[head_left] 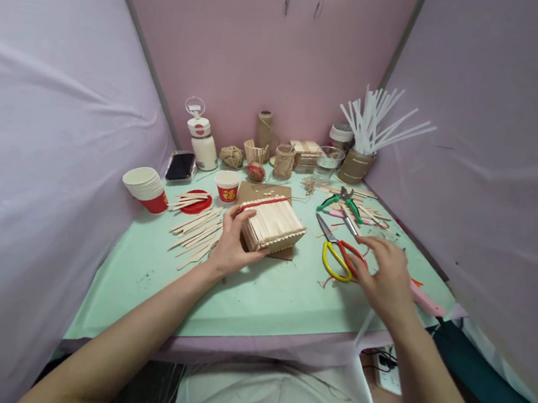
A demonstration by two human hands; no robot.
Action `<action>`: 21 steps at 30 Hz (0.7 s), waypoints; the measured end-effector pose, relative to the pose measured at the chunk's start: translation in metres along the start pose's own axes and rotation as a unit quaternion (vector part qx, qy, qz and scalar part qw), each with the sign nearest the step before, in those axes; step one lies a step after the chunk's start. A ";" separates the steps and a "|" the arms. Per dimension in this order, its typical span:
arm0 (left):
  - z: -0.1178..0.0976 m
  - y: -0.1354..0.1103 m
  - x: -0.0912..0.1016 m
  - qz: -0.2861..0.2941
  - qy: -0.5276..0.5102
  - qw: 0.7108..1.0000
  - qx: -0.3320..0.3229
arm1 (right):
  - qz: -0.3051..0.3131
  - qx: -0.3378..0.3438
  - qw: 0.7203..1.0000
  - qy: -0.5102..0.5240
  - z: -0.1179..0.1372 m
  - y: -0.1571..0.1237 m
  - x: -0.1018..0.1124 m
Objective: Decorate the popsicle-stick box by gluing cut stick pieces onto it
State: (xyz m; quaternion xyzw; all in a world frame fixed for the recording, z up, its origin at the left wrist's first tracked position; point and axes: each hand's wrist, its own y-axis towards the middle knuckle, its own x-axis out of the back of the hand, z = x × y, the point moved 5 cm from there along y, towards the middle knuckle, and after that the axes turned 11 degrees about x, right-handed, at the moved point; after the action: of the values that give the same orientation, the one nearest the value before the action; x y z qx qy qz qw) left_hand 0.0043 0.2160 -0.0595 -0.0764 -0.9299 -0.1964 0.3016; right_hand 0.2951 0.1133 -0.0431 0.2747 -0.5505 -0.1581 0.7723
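My left hand (235,243) grips the left side of a box made of wooden craft sticks (276,224), with fingers on the rear left and thumb along the front edge. A red cord (265,202) runs across the back of the box's top. The box sits tilted over a brown cardboard sheet (286,255). My right hand (386,276) is apart from the box, its thumb and fingers spread at scissors (338,242) with one red and one yellow handle. Its fingertips are close to the red handle and a silver pen-like tool (350,223); whether they touch is unclear.
Loose craft sticks (198,235) and a red lid (205,204) lie left, near stacked paper cups (147,187) and one paper cup (227,185). Green-handled pliers (344,203) lie right. Behind stand a white bottle (204,150), twine ball (232,156), water bowl (327,165) and a pot of white sticks (356,166).
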 end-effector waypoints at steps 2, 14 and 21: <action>0.003 -0.001 0.000 -0.003 0.018 1.000 0.006 | 0.099 -0.096 0.986 -0.091 -0.037 -0.014 0.007; 0.004 -0.015 0.026 -0.010 0.050 0.999 -0.002 | 0.308 -0.214 0.920 -0.112 -0.098 -0.050 0.015; -0.021 0.004 0.036 0.100 0.095 0.983 -0.118 | 0.289 -0.229 0.924 -0.100 -0.102 -0.054 0.025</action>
State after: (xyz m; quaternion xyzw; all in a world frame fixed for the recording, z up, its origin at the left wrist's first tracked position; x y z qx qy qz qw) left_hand -0.0125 0.2124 -0.0216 -0.1854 -0.8550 -0.2803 0.3950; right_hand 0.4021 0.0823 -0.0811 -0.0980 -0.6293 -0.0769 0.7672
